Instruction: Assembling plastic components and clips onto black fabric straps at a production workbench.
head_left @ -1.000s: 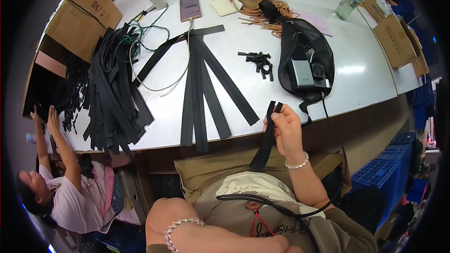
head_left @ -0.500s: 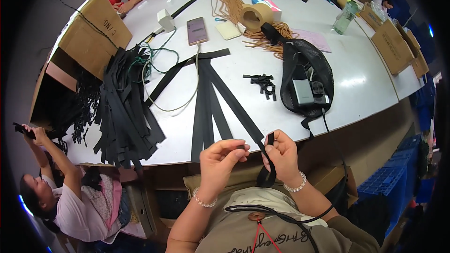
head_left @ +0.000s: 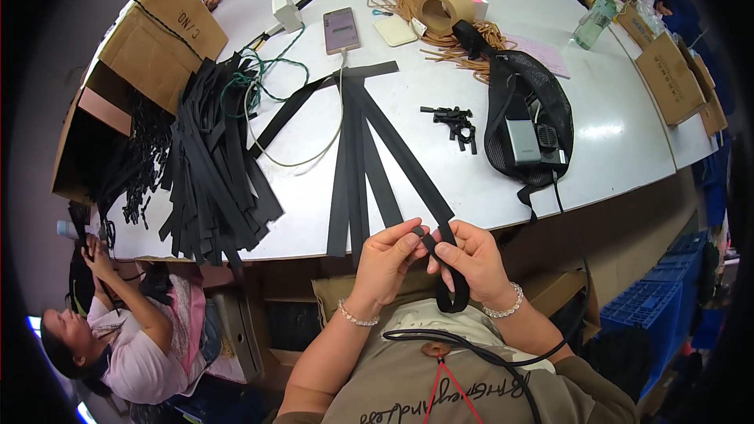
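The strap [head_left: 453, 300] is in both hands, just off the near edge of the table [head_left: 620, 141]. The left hand [head_left: 385, 265] pinches one end; the right hand [head_left: 477, 263] grasps it farther along, between thumb and fingers. Its long axis slants from the left fingertips down and rightward, then bends into a loop, rounded end pointing toward the person's body. Beyond, black strips [head_left: 355, 157] fan toward the person.

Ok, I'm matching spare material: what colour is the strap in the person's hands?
The strap is black, seen best in the head view.
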Demonstrator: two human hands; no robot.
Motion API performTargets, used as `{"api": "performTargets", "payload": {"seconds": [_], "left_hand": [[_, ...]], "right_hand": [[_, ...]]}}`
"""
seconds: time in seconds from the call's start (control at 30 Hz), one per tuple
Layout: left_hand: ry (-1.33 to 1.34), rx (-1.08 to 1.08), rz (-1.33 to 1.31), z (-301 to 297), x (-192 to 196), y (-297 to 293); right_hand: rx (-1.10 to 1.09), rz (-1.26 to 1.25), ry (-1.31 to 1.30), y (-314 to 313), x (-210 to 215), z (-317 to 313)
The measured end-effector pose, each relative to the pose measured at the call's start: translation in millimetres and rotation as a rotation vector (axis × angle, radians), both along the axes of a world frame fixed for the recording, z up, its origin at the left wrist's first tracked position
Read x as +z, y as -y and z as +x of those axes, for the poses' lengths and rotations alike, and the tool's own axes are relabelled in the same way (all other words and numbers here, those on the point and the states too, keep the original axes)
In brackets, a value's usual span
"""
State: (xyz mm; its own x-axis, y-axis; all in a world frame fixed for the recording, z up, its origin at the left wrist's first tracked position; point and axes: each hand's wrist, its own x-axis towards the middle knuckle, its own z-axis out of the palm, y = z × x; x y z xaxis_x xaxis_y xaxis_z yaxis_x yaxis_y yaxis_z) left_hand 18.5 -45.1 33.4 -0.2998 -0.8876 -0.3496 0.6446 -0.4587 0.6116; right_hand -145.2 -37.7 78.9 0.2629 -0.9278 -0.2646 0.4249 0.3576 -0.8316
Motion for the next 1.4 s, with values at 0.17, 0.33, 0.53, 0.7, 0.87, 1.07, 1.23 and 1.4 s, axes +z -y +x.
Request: {"api": "performTargets", "payload": {"seconds": [0.17,0.33,0.53,0.7,0.87,1.07,1.23,1.4], "left_hand": [[-0.012,0.021,0.065,-4,5,-3],[0.006,-0.005,0.029,-4,8,-5],[0.035,0.022,0.006,-6,8,-9],[0.068,0.03,-0.004,-8,6,-11],[0.074,0.033,-0.014,-8,5,-12],[0.072,0.026,-0.025,-8,3,-13],[0.089,0.022,-0.046,-8,0,-13],[0.091,0.017,-0.07,-9,2,-13]], "right_hand": [[0.039,0.058,-0.062,-2,-3,0],[0.033,0.111,-0.042,-3,-3,0],[0.056,0.153,-0.036,-3,-2,1],[0.06,0.18,-0.028,-5,-5,2],[0.051,0.165,0.001,-7,-6,2],[0.021,0.169,-0.007,-7,-4,5],[0.009,0.173,0.011,-7,-7,5],[-0.01,0.169,0.012,-8,-8,6]]}}
